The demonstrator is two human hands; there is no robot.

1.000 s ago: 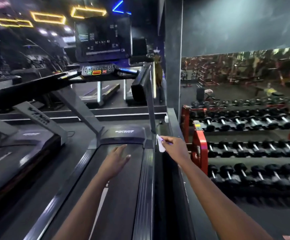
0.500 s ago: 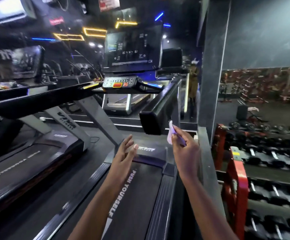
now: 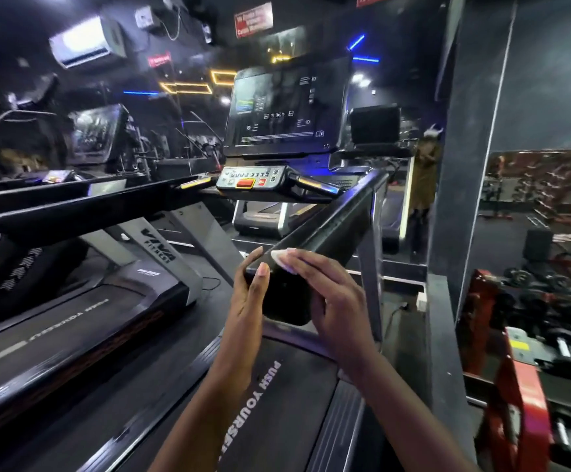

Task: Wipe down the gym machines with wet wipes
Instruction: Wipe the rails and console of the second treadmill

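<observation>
Though blurred, wipe (image 3: 281,260) apparently on handrail (image 3: 331,229)

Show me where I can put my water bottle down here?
The near belt is bare between its two side strips, and so is the next treadmill's belt on the left. It is crowded at the handrail end, where the left hand grips it and the right hand presses the wipe, and on the dumbbell rack.

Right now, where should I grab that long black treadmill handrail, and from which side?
Grip the black treadmill handrail at its near end, from the left, like the left hand: it sits lowest there, and the right hand presses the white wipe on its top.
</observation>
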